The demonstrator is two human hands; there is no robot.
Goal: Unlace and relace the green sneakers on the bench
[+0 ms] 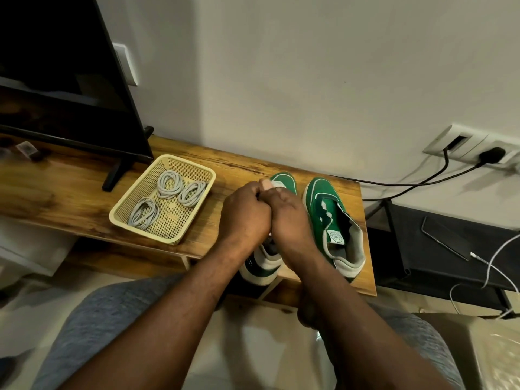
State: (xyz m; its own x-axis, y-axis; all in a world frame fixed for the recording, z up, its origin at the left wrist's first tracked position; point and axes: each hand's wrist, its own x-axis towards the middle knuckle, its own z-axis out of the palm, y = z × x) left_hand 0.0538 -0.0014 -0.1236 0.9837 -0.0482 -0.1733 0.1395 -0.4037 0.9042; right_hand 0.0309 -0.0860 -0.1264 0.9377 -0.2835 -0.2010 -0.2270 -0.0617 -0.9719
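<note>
The left green suede sneaker with a white sole lies on the wood-grain bench with its toe toward the wall and its heel jutting over the near edge, so its long axis runs straight away from the person. Both hands sit directly above its middle, pressed side by side: the left hand and the right hand have their fingers curled down toward the eyelet area. Whether they pinch a lace or the upper itself is hidden beneath them, so I cannot tell what they hold. Just beside it to the right, parallel and apart, stands the matching right green sneaker, its tongue loose and no lace showing. To the left, nearer the left hand, a cream perforated plastic basket holds three coils of grey lace. Fetching one looks like a short leftward reach for that hand.
</note>
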